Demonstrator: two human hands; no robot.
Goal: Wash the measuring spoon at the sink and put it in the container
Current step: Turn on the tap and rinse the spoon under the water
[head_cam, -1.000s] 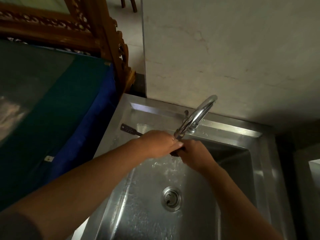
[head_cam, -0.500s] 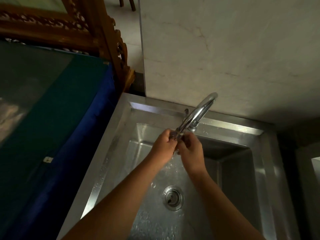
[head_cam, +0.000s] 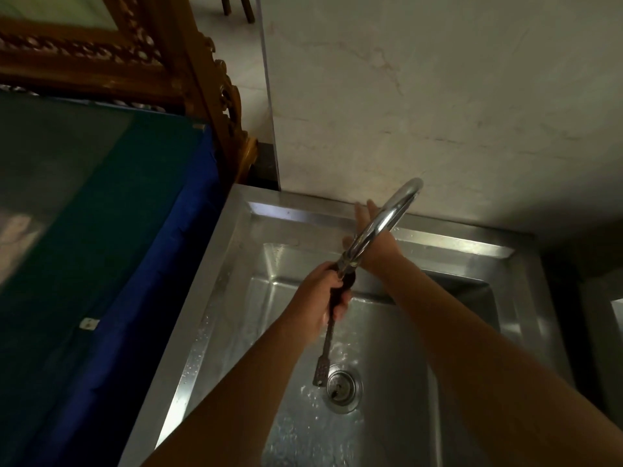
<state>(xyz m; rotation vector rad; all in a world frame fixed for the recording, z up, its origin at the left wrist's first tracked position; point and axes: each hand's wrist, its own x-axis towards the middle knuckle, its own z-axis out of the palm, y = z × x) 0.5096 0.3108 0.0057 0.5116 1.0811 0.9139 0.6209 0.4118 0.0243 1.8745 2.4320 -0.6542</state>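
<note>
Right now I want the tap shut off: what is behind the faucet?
The right hand reaches behind the faucet, open, fingers toward the wall. Any handle there is covered.

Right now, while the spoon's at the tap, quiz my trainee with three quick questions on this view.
1. True or false: the left hand grips the measuring spoon.
2. Which way does the spoon's handle point: A) toward the drain, B) toward the wall?
3. Fill in: the right hand reaches behind the ____.

Key: 1 true; 2 A; 3 faucet.
</note>
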